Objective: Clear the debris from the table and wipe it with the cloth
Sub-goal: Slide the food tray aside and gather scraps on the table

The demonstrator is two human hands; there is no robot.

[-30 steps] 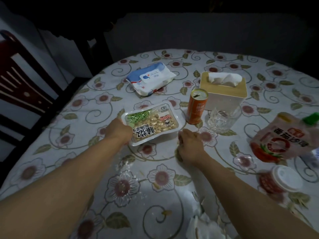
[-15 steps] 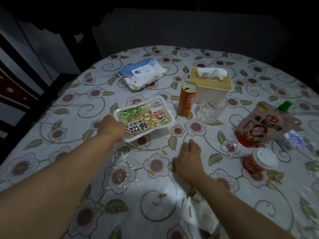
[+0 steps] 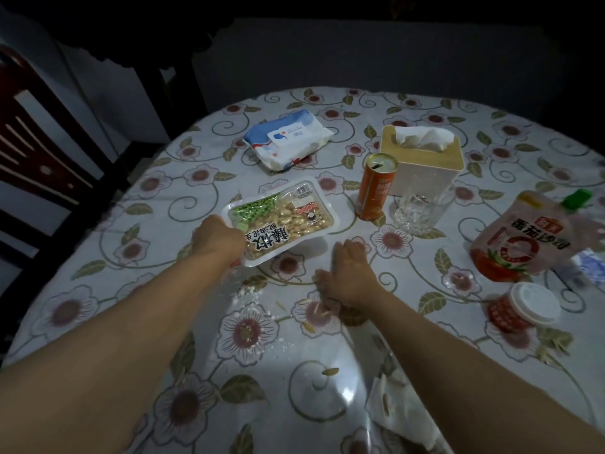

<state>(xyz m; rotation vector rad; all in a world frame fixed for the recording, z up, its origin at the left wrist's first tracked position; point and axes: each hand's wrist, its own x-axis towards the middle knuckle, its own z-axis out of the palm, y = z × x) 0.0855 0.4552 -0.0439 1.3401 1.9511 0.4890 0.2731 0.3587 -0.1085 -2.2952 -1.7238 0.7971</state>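
Note:
My left hand (image 3: 217,240) grips the near left corner of a clear snack tray (image 3: 288,214) of peas and peanuts, which looks tilted up off the floral tablecloth (image 3: 137,231). My right hand (image 3: 348,273) lies flat, fingers straight, on the cloth just right of the tray. White crumbs and pale seed husks (image 3: 258,298) are scattered on the cloth between and in front of both hands. A crumpled white tissue or cloth (image 3: 397,406) lies at the near edge beside my right forearm.
Behind the tray stand an orange can (image 3: 375,186), a clear glass (image 3: 420,211) and a tissue box (image 3: 425,160). A wet-wipe pack (image 3: 288,139) lies far left. A red pouch (image 3: 520,239) and a lidded cup (image 3: 523,308) sit at right. A dark chair (image 3: 36,142) stands left.
My right hand slid back toward me over the cloth, then forward again near the tray. My left hand kept its grip on the tray's corner. The camera view shifted.

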